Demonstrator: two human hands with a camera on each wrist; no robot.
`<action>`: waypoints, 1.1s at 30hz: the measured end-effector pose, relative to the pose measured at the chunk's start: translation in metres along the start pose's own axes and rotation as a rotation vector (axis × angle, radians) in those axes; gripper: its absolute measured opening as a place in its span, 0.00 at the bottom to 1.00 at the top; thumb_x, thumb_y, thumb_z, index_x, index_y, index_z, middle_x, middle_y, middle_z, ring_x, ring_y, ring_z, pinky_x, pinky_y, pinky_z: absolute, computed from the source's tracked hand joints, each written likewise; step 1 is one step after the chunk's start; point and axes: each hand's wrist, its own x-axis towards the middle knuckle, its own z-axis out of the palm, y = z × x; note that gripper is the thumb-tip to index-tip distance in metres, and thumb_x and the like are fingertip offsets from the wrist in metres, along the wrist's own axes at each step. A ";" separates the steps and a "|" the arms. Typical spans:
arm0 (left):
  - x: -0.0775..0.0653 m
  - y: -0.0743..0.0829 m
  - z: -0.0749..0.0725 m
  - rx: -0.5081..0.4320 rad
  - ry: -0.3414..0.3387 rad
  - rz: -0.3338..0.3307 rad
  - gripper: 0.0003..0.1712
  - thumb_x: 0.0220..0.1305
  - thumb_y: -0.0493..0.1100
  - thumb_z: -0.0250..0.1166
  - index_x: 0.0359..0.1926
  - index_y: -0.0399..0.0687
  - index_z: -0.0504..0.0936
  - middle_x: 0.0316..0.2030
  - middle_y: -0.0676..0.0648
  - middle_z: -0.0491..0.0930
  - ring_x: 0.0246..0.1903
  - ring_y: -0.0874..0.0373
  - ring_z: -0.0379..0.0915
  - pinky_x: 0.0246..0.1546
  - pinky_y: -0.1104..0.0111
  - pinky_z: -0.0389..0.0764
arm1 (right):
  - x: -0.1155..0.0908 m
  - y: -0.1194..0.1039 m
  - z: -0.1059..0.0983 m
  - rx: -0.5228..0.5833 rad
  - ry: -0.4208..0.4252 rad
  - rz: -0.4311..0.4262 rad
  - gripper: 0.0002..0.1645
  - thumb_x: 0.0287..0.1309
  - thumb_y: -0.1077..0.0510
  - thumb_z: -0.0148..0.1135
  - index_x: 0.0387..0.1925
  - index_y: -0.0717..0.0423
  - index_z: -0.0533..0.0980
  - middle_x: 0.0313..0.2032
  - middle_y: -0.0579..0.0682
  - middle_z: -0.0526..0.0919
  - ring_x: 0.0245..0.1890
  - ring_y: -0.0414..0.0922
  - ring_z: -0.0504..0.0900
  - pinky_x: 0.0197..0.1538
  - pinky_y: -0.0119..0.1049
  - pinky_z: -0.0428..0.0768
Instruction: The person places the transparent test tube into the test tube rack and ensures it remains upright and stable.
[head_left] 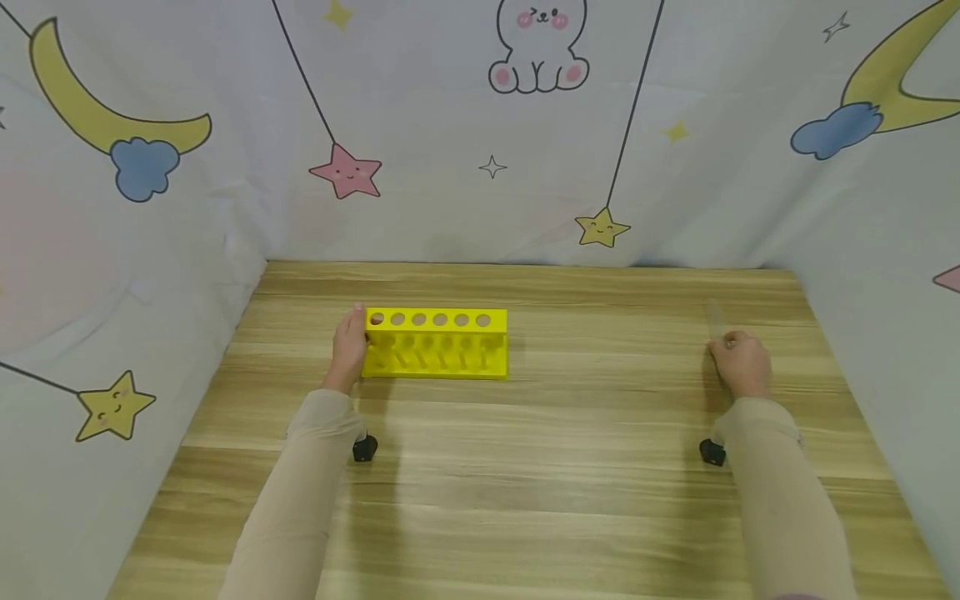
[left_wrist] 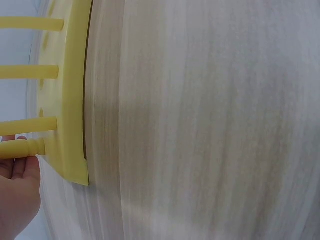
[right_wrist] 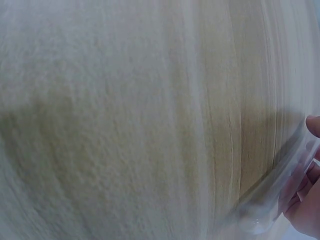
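A yellow test tube rack [head_left: 435, 322] with a row of round holes along its top stands on the table, left of the middle. My left hand [head_left: 348, 346] grips its left end. In the left wrist view, the fingers [left_wrist: 31, 167] of that hand reach behind the rack's end post [left_wrist: 20, 148]. Over on the right, my right hand [head_left: 742, 364] holds a clear test tube [head_left: 716, 315], which points toward the back of the table. The right wrist view shows the tube's rounded end [right_wrist: 257, 220] close over the wood, with thumb and fingers around its other part.
The wood-grain table [head_left: 555, 467] reaches to a white printed cloth [head_left: 435, 225] at the back and on both sides. Small black devices [head_left: 365, 448] show at both wrists, by the cuffs.
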 end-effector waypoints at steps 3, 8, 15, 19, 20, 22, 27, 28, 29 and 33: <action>0.000 0.001 0.000 -0.008 0.007 0.004 0.35 0.65 0.63 0.29 0.47 0.36 0.64 0.51 0.39 0.66 0.49 0.49 0.58 0.53 0.61 0.61 | 0.000 0.000 0.000 -0.005 0.002 -0.002 0.31 0.61 0.49 0.43 0.54 0.73 0.62 0.50 0.73 0.68 0.49 0.66 0.68 0.48 0.55 0.68; -0.002 0.001 0.001 -0.023 0.022 0.016 0.32 0.67 0.61 0.30 0.44 0.37 0.66 0.48 0.40 0.67 0.44 0.52 0.59 0.46 0.66 0.61 | 0.001 0.002 0.000 -0.018 0.003 -0.006 0.30 0.61 0.50 0.42 0.53 0.73 0.63 0.50 0.73 0.69 0.48 0.66 0.68 0.47 0.55 0.68; -0.004 0.001 0.002 -0.048 0.032 0.018 0.26 0.67 0.58 0.32 0.42 0.42 0.64 0.48 0.40 0.69 0.41 0.54 0.59 0.41 0.69 0.61 | 0.000 0.004 0.001 -0.012 -0.003 -0.011 0.31 0.60 0.50 0.41 0.54 0.72 0.62 0.50 0.73 0.68 0.48 0.66 0.68 0.47 0.55 0.68; -0.008 0.006 0.002 -0.072 0.032 0.001 0.24 0.68 0.58 0.33 0.43 0.42 0.63 0.48 0.40 0.69 0.42 0.53 0.59 0.41 0.69 0.60 | 0.000 0.005 0.001 -0.009 0.000 -0.022 0.31 0.61 0.49 0.42 0.54 0.73 0.62 0.50 0.73 0.68 0.48 0.66 0.68 0.46 0.55 0.68; -0.010 0.009 0.002 -0.080 0.032 -0.003 0.24 0.68 0.57 0.34 0.43 0.41 0.63 0.48 0.39 0.69 0.42 0.51 0.59 0.40 0.69 0.60 | 0.000 0.005 0.001 -0.009 0.001 -0.025 0.31 0.61 0.49 0.42 0.54 0.73 0.63 0.50 0.73 0.69 0.48 0.66 0.68 0.46 0.55 0.69; -0.015 0.015 0.002 -0.084 0.034 -0.003 0.24 0.68 0.56 0.34 0.44 0.39 0.63 0.48 0.38 0.69 0.43 0.49 0.59 0.40 0.69 0.60 | 0.000 0.006 0.001 -0.008 0.003 -0.025 0.31 0.61 0.49 0.42 0.54 0.73 0.63 0.50 0.73 0.69 0.48 0.66 0.68 0.46 0.55 0.69; -0.027 0.027 0.003 -0.064 0.036 0.014 0.24 0.69 0.54 0.32 0.44 0.36 0.62 0.48 0.36 0.68 0.45 0.45 0.58 0.40 0.69 0.60 | 0.000 0.007 0.002 -0.004 0.000 -0.023 0.31 0.61 0.48 0.42 0.54 0.72 0.63 0.50 0.73 0.69 0.47 0.65 0.69 0.45 0.55 0.69; -0.028 0.027 0.003 -0.059 0.035 0.017 0.25 0.69 0.54 0.32 0.44 0.36 0.62 0.48 0.36 0.68 0.45 0.45 0.58 0.40 0.70 0.60 | 0.000 0.007 0.001 -0.006 -0.001 -0.024 0.31 0.61 0.48 0.42 0.54 0.72 0.62 0.49 0.73 0.69 0.47 0.65 0.69 0.45 0.55 0.69; -0.028 0.028 0.003 -0.058 0.034 0.018 0.25 0.69 0.54 0.32 0.45 0.36 0.62 0.48 0.36 0.68 0.45 0.45 0.58 0.40 0.70 0.60 | 0.000 0.007 0.001 -0.006 -0.003 -0.024 0.31 0.61 0.48 0.42 0.54 0.72 0.62 0.49 0.73 0.69 0.46 0.65 0.69 0.44 0.54 0.69; -0.028 0.027 0.003 -0.061 0.030 0.016 0.26 0.69 0.55 0.32 0.46 0.36 0.61 0.48 0.38 0.68 0.45 0.45 0.58 0.40 0.70 0.60 | -0.001 0.006 -0.001 -0.007 -0.012 -0.023 0.31 0.61 0.49 0.42 0.54 0.72 0.62 0.49 0.73 0.69 0.46 0.65 0.69 0.44 0.54 0.69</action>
